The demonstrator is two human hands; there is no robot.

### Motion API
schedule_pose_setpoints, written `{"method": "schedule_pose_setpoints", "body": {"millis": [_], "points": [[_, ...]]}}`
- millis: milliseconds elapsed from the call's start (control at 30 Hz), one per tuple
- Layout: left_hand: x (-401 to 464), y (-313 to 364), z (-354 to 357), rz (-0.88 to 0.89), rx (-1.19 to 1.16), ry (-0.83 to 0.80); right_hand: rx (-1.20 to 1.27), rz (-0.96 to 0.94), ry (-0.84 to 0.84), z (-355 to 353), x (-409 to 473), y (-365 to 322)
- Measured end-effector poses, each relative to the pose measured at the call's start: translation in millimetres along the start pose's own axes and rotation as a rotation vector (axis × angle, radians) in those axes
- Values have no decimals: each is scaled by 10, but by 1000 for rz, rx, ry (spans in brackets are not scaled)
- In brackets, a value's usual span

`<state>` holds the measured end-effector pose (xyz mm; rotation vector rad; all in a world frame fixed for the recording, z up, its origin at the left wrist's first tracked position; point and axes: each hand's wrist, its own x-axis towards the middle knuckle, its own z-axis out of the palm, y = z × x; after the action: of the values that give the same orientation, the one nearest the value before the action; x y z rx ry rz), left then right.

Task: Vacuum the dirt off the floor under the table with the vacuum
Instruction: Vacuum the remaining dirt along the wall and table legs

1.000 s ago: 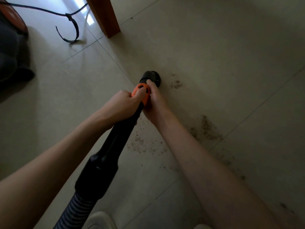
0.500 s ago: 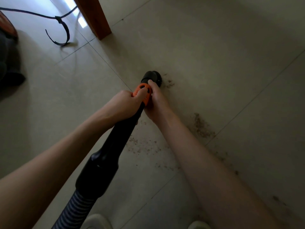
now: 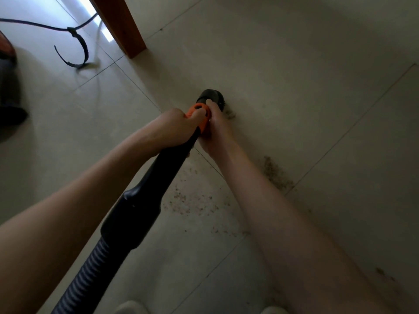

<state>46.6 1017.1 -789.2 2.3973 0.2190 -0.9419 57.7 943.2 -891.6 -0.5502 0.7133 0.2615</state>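
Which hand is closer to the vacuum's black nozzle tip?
Right. The right hand touches the nozzle with a fingertip; the left hand grips the wand further back, behind the orange collar.

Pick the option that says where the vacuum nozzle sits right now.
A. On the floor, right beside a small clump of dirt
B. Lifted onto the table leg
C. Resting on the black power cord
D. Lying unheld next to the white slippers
A: the black nozzle is down on the tiled floor, with a small dirt clump at its near-right edge, while the left hand and right hand grip the wand's orange collar.
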Motion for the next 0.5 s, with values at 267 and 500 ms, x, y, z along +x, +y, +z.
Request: {"method": "schedule_pose_setpoints", "body": {"millis": [267,500], "points": [[5,45,-15,9,-3,-23,9,-28,8,12,-132,-71],[-176,-164,7,-41,40,-4,-62,81,13,-3,-289,139]]}}
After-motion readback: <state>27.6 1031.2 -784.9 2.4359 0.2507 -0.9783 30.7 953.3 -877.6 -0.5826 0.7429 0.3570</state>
